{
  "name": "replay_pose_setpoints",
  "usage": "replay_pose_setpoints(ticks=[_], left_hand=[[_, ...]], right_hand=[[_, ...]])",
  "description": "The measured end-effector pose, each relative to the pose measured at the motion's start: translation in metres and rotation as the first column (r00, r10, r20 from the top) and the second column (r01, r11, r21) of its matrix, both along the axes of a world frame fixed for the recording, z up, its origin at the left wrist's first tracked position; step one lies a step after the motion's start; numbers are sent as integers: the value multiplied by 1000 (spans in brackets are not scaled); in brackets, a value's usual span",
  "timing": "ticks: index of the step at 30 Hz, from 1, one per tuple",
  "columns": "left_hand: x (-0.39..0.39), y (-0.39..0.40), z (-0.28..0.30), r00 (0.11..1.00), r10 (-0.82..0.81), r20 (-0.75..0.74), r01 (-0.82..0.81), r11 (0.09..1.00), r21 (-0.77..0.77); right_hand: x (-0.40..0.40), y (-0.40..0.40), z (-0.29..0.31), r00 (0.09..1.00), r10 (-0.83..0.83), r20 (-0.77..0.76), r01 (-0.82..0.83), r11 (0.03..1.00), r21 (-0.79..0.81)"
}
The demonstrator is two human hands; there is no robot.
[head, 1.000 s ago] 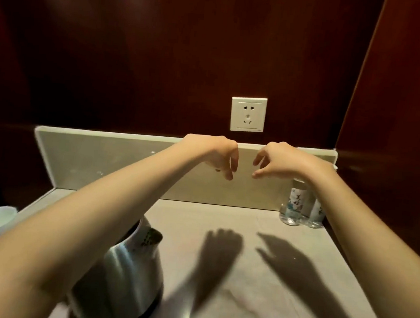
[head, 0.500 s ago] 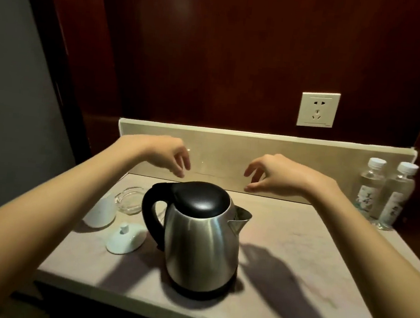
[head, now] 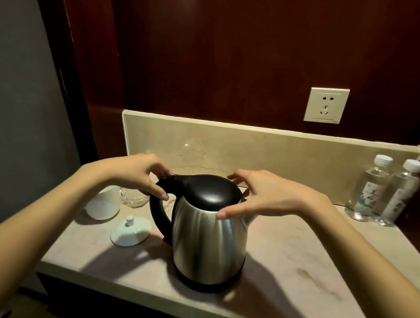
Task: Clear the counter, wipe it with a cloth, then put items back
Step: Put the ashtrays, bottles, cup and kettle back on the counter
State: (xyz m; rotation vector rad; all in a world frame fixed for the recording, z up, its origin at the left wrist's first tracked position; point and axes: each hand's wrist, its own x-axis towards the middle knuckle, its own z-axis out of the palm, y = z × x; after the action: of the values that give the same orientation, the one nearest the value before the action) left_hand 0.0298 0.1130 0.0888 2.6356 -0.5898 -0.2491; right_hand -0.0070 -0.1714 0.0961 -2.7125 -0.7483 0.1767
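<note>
The kettle (head: 206,238), a stainless steel body with a black lid and black handle, is positioned upright on its dark base near the front edge of the counter (head: 309,260), roughly at the middle of the visible surface. The spout is directed to the right, the handle to the left.

The left hand (head: 135,174) is placed at the top of the handle, where the handle meets the lid. Its fingers are curled around that junction, with the thumb tip shown at the near side of the handle. The right hand (head: 259,197) is placed against the right side of the lid, above the spout. Its fingers are spread and bent over the lid edge, and the thumb tip is laid on the steel shoulder just below the lid. Whether this hand is clamped on the kettle or only laid on it cannot be determined.

Left of the kettle, a white ceramic lid (head: 131,232) with a knob is laid on the counter. Behind it, a white cup (head: 104,203) and a clear glass item (head: 134,199) are located, partly hidden by the left forearm.

At the rear right corner, two water bottles (head: 383,191) with white caps are set side by side against the stone backsplash (head: 281,155). A wall socket (head: 326,105) is mounted on the dark wood panel above.
</note>
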Motion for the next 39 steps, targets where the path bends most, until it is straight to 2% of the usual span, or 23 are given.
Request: replay_pose_setpoints(ticks=[4, 10, 21, 26, 32, 35, 39], left_hand=[[-2, -9, 3, 999, -34, 6, 34, 999, -35], [6, -50, 2, 986, -124, 109, 122, 992, 26], [45, -185, 2, 937, -299, 179, 315, 947, -69], [56, -225, -4, 931, -313, 186, 331, 941, -72], [63, -233, -13, 933, -316, 171, 326, 945, -35], [64, -233, -15, 940, -300, 162, 311, 949, -50], [60, -216, -19, 964, -239, 120, 252, 962, -102]], right_hand=[[-6, -1, -2, 996, 27, 82, -32, 997, 64], [-5, -33, 9, 994, -25, 108, 26, 1000, -8], [-8, -151, 31, 966, -249, 66, 251, 968, -27], [-4, -187, 29, 953, -304, 6, 304, 953, -4], [7, -200, 16, 942, -325, -83, 326, 945, 4], [10, -196, 21, 935, -335, -117, 330, 942, -60], [13, -169, 26, 952, -307, 0, 306, 948, -91]])
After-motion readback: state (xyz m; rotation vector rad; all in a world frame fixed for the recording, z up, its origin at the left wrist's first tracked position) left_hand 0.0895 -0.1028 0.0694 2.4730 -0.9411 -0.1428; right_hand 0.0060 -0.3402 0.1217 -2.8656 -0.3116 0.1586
